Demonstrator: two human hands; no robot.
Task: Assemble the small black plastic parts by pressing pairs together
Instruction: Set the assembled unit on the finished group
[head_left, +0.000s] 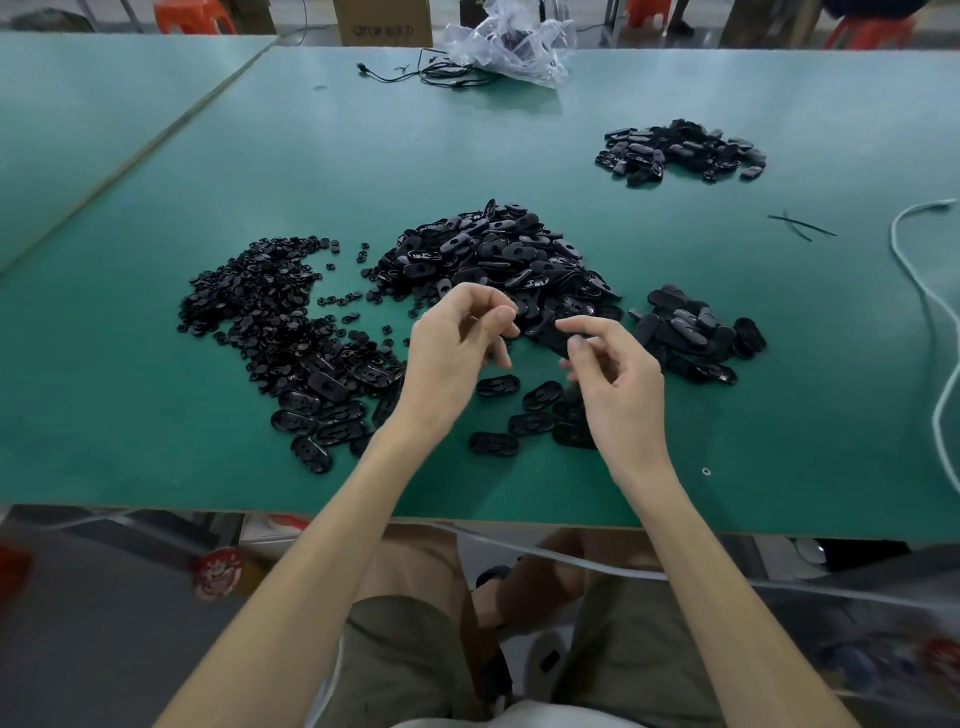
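Observation:
Both hands hover over the green table (156, 441), close together in front of the middle heap. My left hand (457, 348) has its fingers curled, thumb tip pressed to the index fingertip; whether it pinches anything is hidden. My right hand (613, 379) pinches a black oval part (551, 340) between index finger and thumb. Behind the hands lies a big heap of black oval parts (493, 254). A spread of small round black parts (260, 296) lies to the left. Loose oval shells (498, 387) lie under my hands.
A small heap of oval parts (696, 332) lies right of my hands, another heap (680, 150) at the far right. A clear plastic bag (514, 41) and a black cable (415, 75) lie at the back. A white cable (924, 291) runs along the right edge.

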